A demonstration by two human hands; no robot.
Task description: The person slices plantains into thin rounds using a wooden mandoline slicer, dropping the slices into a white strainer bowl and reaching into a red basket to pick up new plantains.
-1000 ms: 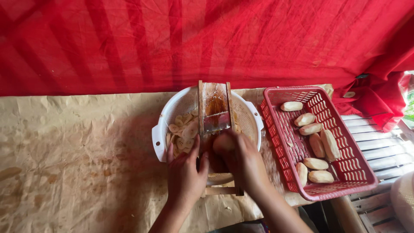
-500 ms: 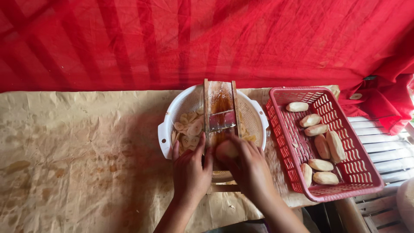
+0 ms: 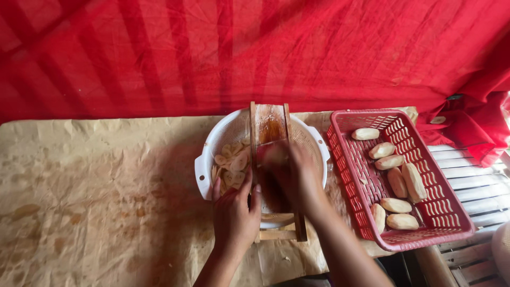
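Left hand [image 3: 235, 215] grips the wooden slicer [image 3: 272, 159] over the white colander [image 3: 212, 159]; right hand [image 3: 297, 172] presses closed on it.

A red cloth backdrop [image 3: 255, 53] carries darker red stripes running down it. The crumpled tan paper table cover [image 3: 95, 202] is blotched with brownish stains. A white plastic colander bowl [image 3: 204, 170] holds pale cream slices [image 3: 231, 162]. The wooden slicer board [image 3: 271, 125] is light brown, stained rusty orange (darkest mid-board). A red plastic lattice basket [image 3: 451, 212] holds pale beige peeled pieces [image 3: 396, 204].
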